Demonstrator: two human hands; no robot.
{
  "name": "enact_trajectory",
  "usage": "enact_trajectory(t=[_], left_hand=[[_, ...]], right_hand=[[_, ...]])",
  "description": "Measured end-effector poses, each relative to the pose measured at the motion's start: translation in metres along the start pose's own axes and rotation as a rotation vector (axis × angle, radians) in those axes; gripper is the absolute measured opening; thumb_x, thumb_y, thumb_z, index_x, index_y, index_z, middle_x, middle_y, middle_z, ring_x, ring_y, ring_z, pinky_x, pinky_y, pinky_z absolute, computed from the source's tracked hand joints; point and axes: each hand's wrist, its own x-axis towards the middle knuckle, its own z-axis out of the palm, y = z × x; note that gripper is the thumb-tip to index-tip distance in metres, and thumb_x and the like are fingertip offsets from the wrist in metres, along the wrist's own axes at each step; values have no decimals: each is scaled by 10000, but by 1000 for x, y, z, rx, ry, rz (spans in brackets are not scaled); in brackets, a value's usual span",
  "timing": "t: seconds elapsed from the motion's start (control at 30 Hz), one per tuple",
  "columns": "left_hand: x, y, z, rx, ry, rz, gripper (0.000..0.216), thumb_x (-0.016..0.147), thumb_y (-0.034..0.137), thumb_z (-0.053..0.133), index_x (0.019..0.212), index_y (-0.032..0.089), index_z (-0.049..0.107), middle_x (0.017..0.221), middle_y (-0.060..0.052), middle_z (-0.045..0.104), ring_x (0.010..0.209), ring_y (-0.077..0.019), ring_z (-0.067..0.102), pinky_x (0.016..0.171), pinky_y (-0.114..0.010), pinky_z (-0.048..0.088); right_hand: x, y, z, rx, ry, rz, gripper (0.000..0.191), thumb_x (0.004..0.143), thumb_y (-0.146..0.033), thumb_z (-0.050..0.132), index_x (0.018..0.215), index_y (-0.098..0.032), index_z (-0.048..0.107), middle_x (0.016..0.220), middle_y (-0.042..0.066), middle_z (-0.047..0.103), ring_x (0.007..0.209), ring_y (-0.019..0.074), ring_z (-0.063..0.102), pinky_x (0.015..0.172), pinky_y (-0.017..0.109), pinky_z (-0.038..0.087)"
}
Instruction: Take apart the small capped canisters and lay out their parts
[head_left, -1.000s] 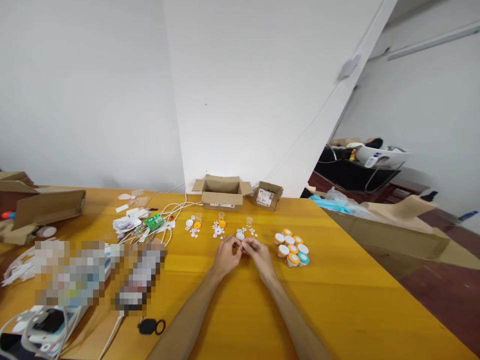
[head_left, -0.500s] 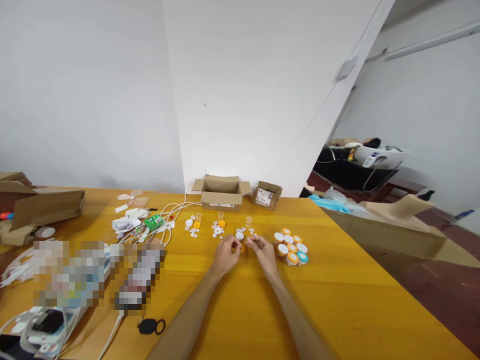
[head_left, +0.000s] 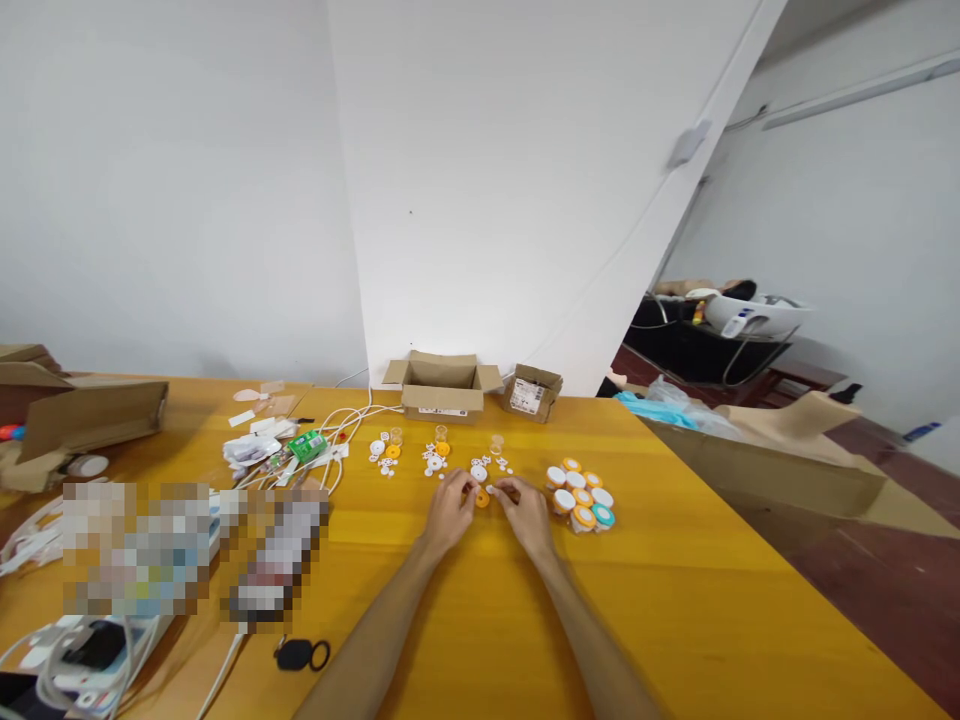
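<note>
Nothing I can read, tiny print on the white label (head_left: 526, 397) of the small carton (head_left: 546, 402), blurred marks on the green packet (head_left: 307, 446)

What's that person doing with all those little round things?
A person has both bare hands over the table. An orange disc lies between the left hand and the right hand. A small white piece is at the right fingertips; whether the left holds anything is unclear. More white parts lie beyond, and round containers with orange, white and teal tops sit together to the right.
</note>
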Motion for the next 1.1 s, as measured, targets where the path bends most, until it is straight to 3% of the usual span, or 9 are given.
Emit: enact_trajectory(t=[0.13, 0.33, 0.67, 1.1], left_hand=[[1, -1, -1, -19, 0, 1, 157, 874, 180, 489, 762, 215, 593, 812, -18, 625, 821, -182, 574, 785, -298, 461], [1, -2, -2, -55, 24, 0, 177, 872, 180, 503, 758, 212, 635, 802, -24, 632, 805, -182, 581, 786, -306, 468], [2, -6, 0, -71, 3, -21, 227, 884, 205, 499, 777, 221, 698, 819, -33, 656, 820, -188, 593, 805, -322, 474], [2, -2, 1, -39, -11, -13, 239, 879, 167, 498, 751, 220, 693, 791, -24, 661, 819, -188, 598, 805, -307, 472]], right_hand=[[-2, -15, -1, 19, 0, -39, 199, 751, -427, 598, 726, -253, 691, 770, 53, 732, 737, 252, 661, 682, 357, 515], [-9, -32, 4, 67, -167, -131, 245, 803, -447, 580, 766, -243, 711, 782, 49, 721, 676, 216, 634, 611, 311, 492], [-12, -29, 6, 32, -135, -146, 245, 828, -445, 554, 771, -269, 714, 781, 46, 702, 702, 220, 614, 648, 317, 495], [-16, -22, 8, -183, -68, -333, 257, 905, -334, 457, 825, -258, 689, 806, 68, 683, 752, 222, 634, 703, 338, 506]])
